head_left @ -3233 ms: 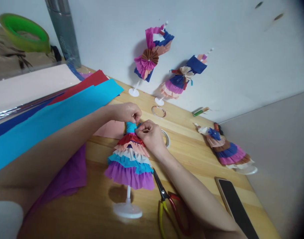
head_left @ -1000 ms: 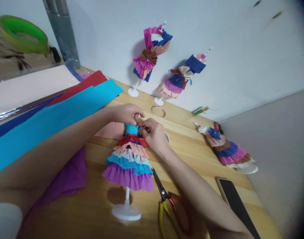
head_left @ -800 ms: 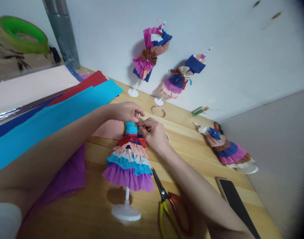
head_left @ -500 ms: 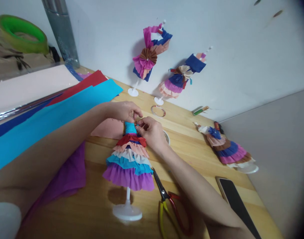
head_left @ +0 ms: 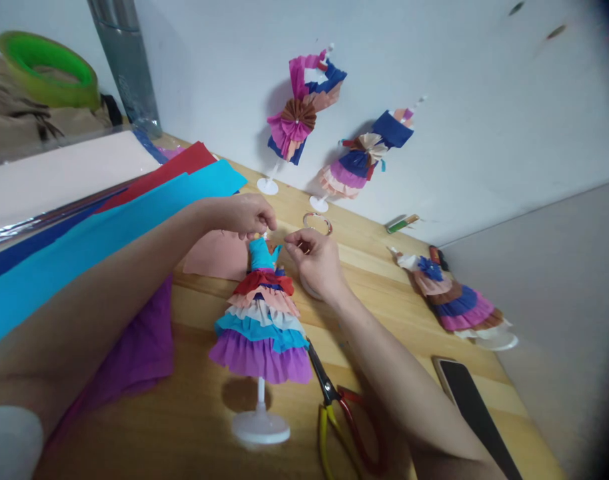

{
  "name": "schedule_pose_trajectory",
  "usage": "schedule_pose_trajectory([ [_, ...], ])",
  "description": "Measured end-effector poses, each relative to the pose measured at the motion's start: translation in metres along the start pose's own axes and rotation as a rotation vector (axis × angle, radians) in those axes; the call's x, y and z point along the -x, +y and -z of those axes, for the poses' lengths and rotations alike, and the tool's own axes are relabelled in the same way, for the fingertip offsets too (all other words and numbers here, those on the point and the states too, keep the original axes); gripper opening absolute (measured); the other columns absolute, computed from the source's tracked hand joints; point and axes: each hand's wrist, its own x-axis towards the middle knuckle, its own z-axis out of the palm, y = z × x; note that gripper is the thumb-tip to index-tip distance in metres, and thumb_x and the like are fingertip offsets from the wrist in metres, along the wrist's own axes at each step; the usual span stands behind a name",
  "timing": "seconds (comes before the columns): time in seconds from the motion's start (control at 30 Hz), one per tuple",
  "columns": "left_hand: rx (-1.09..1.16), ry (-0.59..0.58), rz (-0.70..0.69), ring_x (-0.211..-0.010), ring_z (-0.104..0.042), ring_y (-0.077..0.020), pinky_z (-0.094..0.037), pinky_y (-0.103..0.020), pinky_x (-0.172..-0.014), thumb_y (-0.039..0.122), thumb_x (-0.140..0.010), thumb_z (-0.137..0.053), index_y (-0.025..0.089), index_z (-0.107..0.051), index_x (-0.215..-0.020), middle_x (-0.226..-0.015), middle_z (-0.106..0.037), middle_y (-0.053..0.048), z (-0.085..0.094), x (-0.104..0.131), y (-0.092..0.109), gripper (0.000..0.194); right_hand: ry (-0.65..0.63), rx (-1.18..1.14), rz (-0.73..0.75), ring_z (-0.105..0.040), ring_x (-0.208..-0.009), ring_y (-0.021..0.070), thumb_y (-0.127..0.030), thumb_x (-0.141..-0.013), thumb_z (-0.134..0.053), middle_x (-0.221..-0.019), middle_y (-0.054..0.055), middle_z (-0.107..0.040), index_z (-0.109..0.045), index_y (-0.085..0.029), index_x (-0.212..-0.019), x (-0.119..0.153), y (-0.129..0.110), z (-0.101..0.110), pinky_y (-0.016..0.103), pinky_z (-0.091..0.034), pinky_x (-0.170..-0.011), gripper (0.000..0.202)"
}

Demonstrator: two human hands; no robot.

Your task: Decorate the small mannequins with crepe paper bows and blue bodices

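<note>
A miniature dress form (head_left: 260, 427) stands upright on a round white base in front of me. Its dress (head_left: 262, 320) has a blue bodice and ruffled tiers in red, peach, white, blue and purple. Just above the top of the bodice, my left hand (head_left: 248, 213) has its fingers curled; what they grip, if anything, is hidden. My right hand (head_left: 317, 261) is pinched closed to the right of the bodice, apart from it, and anything between its fingertips is too small to make out. A loose blue flap of the bodice sticks out toward this hand.
Scissors (head_left: 328, 390) with red and yellow handles lie right of the base. A phone (head_left: 477, 413) and another dressed form (head_left: 449, 300), lying down, are farther right. Two dressed forms (head_left: 292, 127) stand by the wall. Coloured sheets (head_left: 184, 193) and a tape roll (head_left: 47, 70) are left.
My right hand has pulled away from the bodice to the right. My left hand has shifted slightly up and left, and the blue bodice flap now stands out.
</note>
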Motion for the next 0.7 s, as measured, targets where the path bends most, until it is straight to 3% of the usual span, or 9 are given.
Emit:
schedule_pose_trajectory([
  [0.1,-0.041,-0.033,-0.019,-0.049,-0.056,-0.01,-0.041,-0.017,-0.048,0.017,-0.076,-0.056,0.011,-0.07,-0.097,-0.057,-0.061,0.001,0.001,0.001,0.0,0.027,-0.014,0.001,-0.033,-0.057,-0.061,0.0146,-0.017,-0.076,-0.054,-0.072,0.004,-0.068,-0.071,-0.014,-0.084,-0.002,0.007,0.001,0.027,-0.043,-0.06,0.019],
  [0.4,-0.033,-0.035,-0.044,-0.049,-0.058,-0.0093,-0.041,-0.015,-0.045,0.013,-0.072,-0.058,0.014,-0.071,-0.087,-0.059,-0.064,0.002,-0.008,-0.006,-0.003,0.02,-0.093,-0.021,-0.056,-0.057,-0.058,0.0136,-0.016,-0.077,-0.057,-0.064,0.002,-0.066,-0.068,-0.017,-0.071,-0.003,-0.002,-0.007,0.024,-0.04,-0.055,0.012],
  [0.7,0.025,-0.038,-0.039,-0.044,-0.055,-0.0084,-0.04,-0.016,-0.044,0.009,-0.07,-0.06,0.013,-0.07,-0.083,-0.053,-0.059,0.004,-0.012,-0.008,-0.002,0.017,-0.133,-0.08,-0.091,-0.056,-0.053,0.0125,-0.019,-0.077,-0.058,-0.058,0.0,-0.063,-0.065,-0.016,-0.068,-0.007,-0.003,-0.011,0.023,-0.04,-0.053,0.012],
])
